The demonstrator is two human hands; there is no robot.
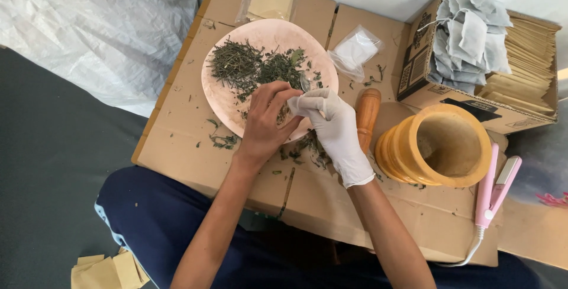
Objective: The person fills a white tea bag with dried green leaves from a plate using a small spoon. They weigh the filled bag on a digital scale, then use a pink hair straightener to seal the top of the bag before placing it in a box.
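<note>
My bare left hand and my white-gloved right hand meet over the near right rim of a pink plate. The plate holds a heap of dried green herb leaves. The left fingers curl around a small white bag, mostly hidden, right against the gloved fingertips. The gloved hand pinches a small metal spoon, whose bowl shows just above the fingers. Crumbs of herb lie on the flattened cardboard below both hands.
A wooden pestle lies right of the gloved hand, beside a wooden mortar. A pink hair straightener lies further right. An open box holds grey filter bags and tan envelopes. A clear plastic packet lies behind the plate.
</note>
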